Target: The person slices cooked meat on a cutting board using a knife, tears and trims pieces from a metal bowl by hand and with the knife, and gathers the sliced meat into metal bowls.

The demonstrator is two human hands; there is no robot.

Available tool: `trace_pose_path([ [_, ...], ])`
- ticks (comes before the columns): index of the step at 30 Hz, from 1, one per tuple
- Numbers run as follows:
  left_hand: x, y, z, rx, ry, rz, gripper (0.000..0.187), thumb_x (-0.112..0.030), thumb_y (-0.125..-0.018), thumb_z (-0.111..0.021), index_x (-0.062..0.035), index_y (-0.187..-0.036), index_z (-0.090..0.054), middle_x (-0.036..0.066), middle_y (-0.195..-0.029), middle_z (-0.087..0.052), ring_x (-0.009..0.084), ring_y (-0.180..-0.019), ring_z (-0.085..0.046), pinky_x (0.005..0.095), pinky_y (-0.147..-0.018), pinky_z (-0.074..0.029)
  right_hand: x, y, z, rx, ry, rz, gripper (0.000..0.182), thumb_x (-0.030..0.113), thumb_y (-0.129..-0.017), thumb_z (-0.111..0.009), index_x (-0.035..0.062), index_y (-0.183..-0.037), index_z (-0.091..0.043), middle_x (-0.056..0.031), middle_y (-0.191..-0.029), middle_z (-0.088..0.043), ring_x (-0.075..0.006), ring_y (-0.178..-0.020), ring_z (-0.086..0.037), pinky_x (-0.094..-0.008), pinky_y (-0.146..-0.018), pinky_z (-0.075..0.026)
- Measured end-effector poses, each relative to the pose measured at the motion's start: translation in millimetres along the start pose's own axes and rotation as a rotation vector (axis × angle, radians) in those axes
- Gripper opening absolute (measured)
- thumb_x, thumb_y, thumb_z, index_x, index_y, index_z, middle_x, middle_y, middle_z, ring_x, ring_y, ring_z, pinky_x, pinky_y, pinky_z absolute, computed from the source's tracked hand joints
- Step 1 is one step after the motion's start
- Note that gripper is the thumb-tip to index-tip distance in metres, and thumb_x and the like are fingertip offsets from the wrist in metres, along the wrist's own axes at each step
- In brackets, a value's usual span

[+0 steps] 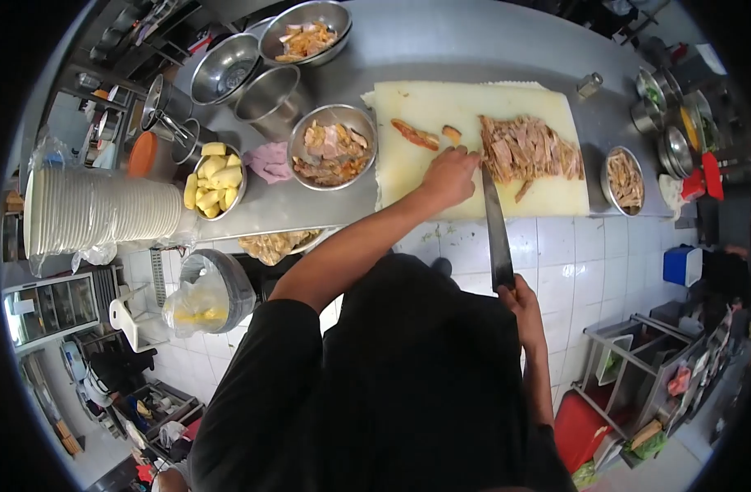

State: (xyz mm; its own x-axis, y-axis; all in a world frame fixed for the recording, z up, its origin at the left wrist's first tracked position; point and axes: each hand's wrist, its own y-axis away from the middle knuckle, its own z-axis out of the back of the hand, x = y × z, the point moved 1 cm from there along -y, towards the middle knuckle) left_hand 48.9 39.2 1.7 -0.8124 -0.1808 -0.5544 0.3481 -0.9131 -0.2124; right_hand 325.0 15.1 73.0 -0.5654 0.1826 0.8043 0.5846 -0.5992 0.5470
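A white cutting board lies on the metal counter. Sliced meat is heaped on its right half, and two browned meat pieces lie farther left. My left hand rests on the board with its fingers bent together beside the knife's tip; whatever is under the fingertips is hidden. The long knife has its blade along the left edge of the sliced heap and its handle end past the counter's front edge. My right hand is closed around the knife handle.
Left of the board stand a bowl of meat, a pink cloth, a bowl of yellow pieces and stacked white containers. More metal bowls are behind. At the right are a bowl of strips and a small shaker.
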Motion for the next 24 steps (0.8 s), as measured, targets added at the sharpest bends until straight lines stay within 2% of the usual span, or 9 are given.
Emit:
trace_pose_path([
  [2,6,-6,13,0.032,0.143,0.049,0.020,-0.007,-0.067,-0.067,-0.0031,-0.086,-0.061,0.016,-0.084,-0.063,0.0331,-0.082,-0.063,0.0428,-0.073,-0.050,4,0,-1,-0.011,-0.021,-0.031,0.013,0.014,-0.095,-0.052,0.0035,-0.103,-0.055,-0.0002,-0.062,-0.046,-0.0084,-0.049,-0.046,-0.0260,-0.043,-0.042],
  [5,29,-36,40,-0.047,0.273,0.177,0.020,-0.009,-0.067,-0.071,-0.0043,-0.084,-0.061,0.014,-0.079,-0.065,0.0284,-0.075,-0.066,0.0398,-0.068,-0.052,13,-5,-5,0.060,-0.114,-0.103,0.012,0.014,-0.094,-0.053,0.0044,-0.102,-0.054,-0.0020,-0.064,-0.047,-0.0096,-0.049,-0.045,-0.0258,-0.041,-0.040],
  [6,38,-49,51,-0.066,0.268,0.132,0.024,-0.011,-0.068,-0.073,-0.0045,-0.089,-0.063,0.014,-0.082,-0.067,0.0248,-0.075,-0.067,0.0368,-0.068,-0.053,19,-8,-6,0.091,-0.138,-0.145,0.012,0.014,-0.094,-0.053,0.0046,-0.101,-0.054,-0.0024,-0.064,-0.047,-0.0099,-0.049,-0.045,-0.0258,-0.041,-0.040],
  [7,32,-56,70,0.107,0.507,0.364,0.028,-0.013,-0.069,-0.073,-0.0031,-0.094,-0.066,0.014,-0.083,-0.068,0.0235,-0.076,-0.066,0.0353,-0.070,-0.052,18,-15,-10,0.132,-0.258,-0.151,0.014,0.015,-0.094,-0.053,0.0050,-0.103,-0.054,-0.0033,-0.064,-0.048,-0.0112,-0.047,-0.045,-0.0258,-0.040,-0.039],
  [10,63,-88,61,0.218,0.219,0.020,0.031,-0.017,-0.071,-0.071,-0.0030,-0.098,-0.069,0.014,-0.086,-0.069,0.0240,-0.079,-0.067,0.0342,-0.072,-0.053,12,-38,-18,0.183,-0.373,-0.214,0.016,0.016,-0.094,-0.052,0.0055,-0.105,-0.054,-0.0038,-0.064,-0.048,-0.0119,-0.045,-0.045,-0.0260,-0.039,-0.039],
  [14,67,-93,41,0.414,0.129,0.006,0.032,-0.021,-0.069,-0.070,-0.0038,-0.097,-0.071,0.014,-0.091,-0.069,0.0271,-0.084,-0.066,0.0357,-0.079,-0.052,29,-51,-28,0.190,-0.438,-0.231,0.018,0.018,-0.094,-0.052,0.0060,-0.107,-0.052,-0.0043,-0.062,-0.049,-0.0133,-0.041,-0.045,-0.0259,-0.039,-0.037],
  [16,70,-93,35,0.378,0.095,-0.049,0.034,-0.021,-0.067,-0.072,-0.0054,-0.096,-0.071,0.015,-0.093,-0.070,0.0292,-0.088,-0.066,0.0368,-0.082,-0.052,33,-57,-34,0.170,-0.469,-0.225,0.017,0.018,-0.094,-0.053,0.0060,-0.106,-0.052,-0.0044,-0.062,-0.049,-0.0138,-0.040,-0.045,-0.0262,-0.038,-0.037],
  [20,78,-91,37,0.304,0.190,-0.004,0.035,-0.019,-0.064,-0.074,-0.0060,-0.096,-0.071,0.015,-0.096,-0.069,0.0289,-0.089,-0.066,0.0362,-0.081,-0.052,51,-62,-45,0.108,-0.469,-0.247,0.021,0.018,-0.093,-0.056,0.0060,-0.110,-0.051,-0.0069,-0.062,-0.050,-0.0154,-0.039,-0.044,-0.0262,-0.037,-0.037],
  [24,91,-91,83,0.181,0.332,0.099,0.034,-0.017,-0.065,-0.076,-0.0048,-0.096,-0.071,0.015,-0.092,-0.069,0.0269,-0.084,-0.065,0.0336,-0.078,-0.052,79,-77,-53,0.146,-0.324,-0.130,0.013,0.017,-0.093,-0.054,0.0059,-0.100,-0.052,-0.0052,-0.063,-0.049,-0.0133,-0.040,-0.044,-0.0274,-0.038,-0.038],
])
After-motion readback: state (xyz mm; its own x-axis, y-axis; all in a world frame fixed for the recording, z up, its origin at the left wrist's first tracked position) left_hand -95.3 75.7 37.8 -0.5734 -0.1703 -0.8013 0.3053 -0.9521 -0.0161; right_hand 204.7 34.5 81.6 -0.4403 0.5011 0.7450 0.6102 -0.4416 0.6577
